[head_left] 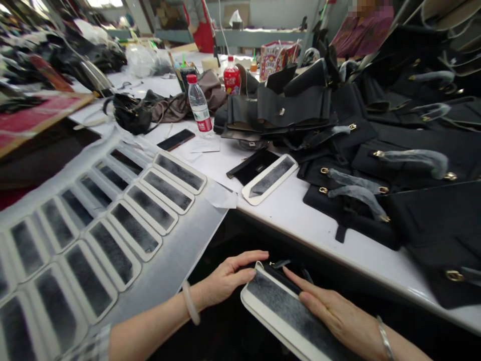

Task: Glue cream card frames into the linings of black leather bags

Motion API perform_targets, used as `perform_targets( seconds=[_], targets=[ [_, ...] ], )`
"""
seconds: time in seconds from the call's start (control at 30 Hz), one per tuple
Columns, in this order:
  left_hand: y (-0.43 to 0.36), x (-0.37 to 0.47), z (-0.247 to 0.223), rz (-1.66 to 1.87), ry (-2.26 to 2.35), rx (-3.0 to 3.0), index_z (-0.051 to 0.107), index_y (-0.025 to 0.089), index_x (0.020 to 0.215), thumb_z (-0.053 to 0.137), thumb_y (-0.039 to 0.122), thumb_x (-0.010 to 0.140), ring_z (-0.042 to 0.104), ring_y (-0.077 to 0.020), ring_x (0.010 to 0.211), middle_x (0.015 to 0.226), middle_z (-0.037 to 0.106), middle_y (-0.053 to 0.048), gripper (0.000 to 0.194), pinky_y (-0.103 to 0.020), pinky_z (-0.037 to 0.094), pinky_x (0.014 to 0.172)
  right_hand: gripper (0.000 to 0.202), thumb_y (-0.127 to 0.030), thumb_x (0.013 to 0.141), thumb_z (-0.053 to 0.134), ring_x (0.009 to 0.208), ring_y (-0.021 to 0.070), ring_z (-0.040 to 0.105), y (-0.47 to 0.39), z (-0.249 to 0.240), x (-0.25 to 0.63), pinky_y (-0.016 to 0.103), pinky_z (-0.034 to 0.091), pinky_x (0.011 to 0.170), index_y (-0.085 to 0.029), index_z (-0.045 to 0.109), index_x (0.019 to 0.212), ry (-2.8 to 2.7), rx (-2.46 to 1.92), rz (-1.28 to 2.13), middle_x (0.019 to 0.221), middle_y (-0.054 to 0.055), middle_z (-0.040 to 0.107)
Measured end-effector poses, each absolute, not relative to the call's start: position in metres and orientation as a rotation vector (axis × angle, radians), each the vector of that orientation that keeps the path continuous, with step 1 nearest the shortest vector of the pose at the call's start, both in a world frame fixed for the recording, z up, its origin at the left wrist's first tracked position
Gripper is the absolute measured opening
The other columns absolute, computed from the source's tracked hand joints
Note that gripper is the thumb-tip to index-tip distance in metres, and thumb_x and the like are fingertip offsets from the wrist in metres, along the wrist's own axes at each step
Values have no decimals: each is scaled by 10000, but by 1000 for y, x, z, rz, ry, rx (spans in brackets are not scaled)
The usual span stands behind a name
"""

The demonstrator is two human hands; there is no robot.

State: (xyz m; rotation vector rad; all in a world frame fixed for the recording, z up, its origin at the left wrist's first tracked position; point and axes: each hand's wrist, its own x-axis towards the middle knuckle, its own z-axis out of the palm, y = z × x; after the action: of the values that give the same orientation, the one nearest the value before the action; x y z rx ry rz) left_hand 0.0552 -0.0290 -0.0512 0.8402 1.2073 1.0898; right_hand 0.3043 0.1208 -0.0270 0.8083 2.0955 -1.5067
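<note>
Holding the white-bordered panel (278,301) close to the body, had it slanting just in front of the bench (280,215), with its dark middle strip facing up. With the left hand (221,278), reached to the upper corner of this panel. Touched the corner with the thumb and stretched the index finger above it, with a grip partly open and not closed around anything. With the right hand (334,311), pressed upon the long side, with thumb on the panel and straight index finger along a black leather piece (280,276) lying against it. Cannot tell how firmly closed was this right grip, because of having the other fingers hidden.

Wore a pale bangle (190,303) on the left wrist and a silver bangle (384,338) on the right one.

To the left, had rows of similar panels (135,228) laid out on a grey sheet (188,225). On the bench, near its edge, had a single panel (268,180) just beside a small black leather part (253,165). Farther back, had a phone (176,140), a clear water bottle (200,108) and a red-labelled bottle (232,77), both upright. To the right, had black bags (383,150) piled up, with plastic-wrapped handles (361,196) and gold-coloured fittings (323,171).
</note>
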Motion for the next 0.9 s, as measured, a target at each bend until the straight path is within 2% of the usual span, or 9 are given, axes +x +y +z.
perform_targets(
  seconds=[0.07,0.23,0.33,0.47,0.67,0.8,0.9],
  targets=[
    [-27,50,-51,1041,1157,866,615,254,1322,599,347,906,506,-272,1281,1393,589,-54,427,-395,332,1112,611,-690,956,279,1420,267,344,122,-26,318,461,196,1206,-453,239,1517,2057,851,-1484,1550,-92,357],
    [-29,52,-56,1073,1121,788,633,265,1285,579,362,919,564,-251,1182,1303,639,-43,382,-352,399,1033,608,-679,956,304,1450,248,278,124,-20,347,425,123,1220,-424,293,1508,1932,920,-1537,1554,-90,345],
    [-32,56,-62,1082,1131,742,622,278,1283,553,380,930,576,-241,1137,1280,640,-36,374,-331,416,990,564,-661,963,325,1437,232,310,123,-14,351,403,153,1216,-442,346,1482,1907,961,-1552,1535,-102,378],
    [-35,59,-70,1075,1156,728,599,289,1298,507,391,954,562,-249,1174,1308,619,-27,371,-320,404,997,554,-645,966,341,1401,237,382,121,-11,346,388,231,1197,-416,394,1467,1913,992,-1548,1513,-80,419],
    [-39,65,-82,1106,1167,670,583,277,1303,485,425,964,547,-263,1200,1338,597,-29,382,-303,428,968,545,-613,978,353,1327,255,484,123,-11,337,402,341,1144,-395,388,1476,1952,975,-1548,1463,-47,495],
    [-41,63,-84,1101,1123,609,577,279,1313,509,408,959,559,-266,1198,1369,585,-33,382,-313,428,978,544,-590,985,381,1361,255,441,124,-10,338,416,292,1166,-363,382,1480,1935,964,-1681,1495,-32,452],
    [-43,61,-80,1102,1032,486,567,284,1337,522,401,957,508,-277,1289,1425,555,-38,401,-342,382,1063,565,-606,960,449,1356,276,445,125,-10,347,435,271,1170,-270,511,1411,1837,1033,-1887,1470,23,485]
  ],
)
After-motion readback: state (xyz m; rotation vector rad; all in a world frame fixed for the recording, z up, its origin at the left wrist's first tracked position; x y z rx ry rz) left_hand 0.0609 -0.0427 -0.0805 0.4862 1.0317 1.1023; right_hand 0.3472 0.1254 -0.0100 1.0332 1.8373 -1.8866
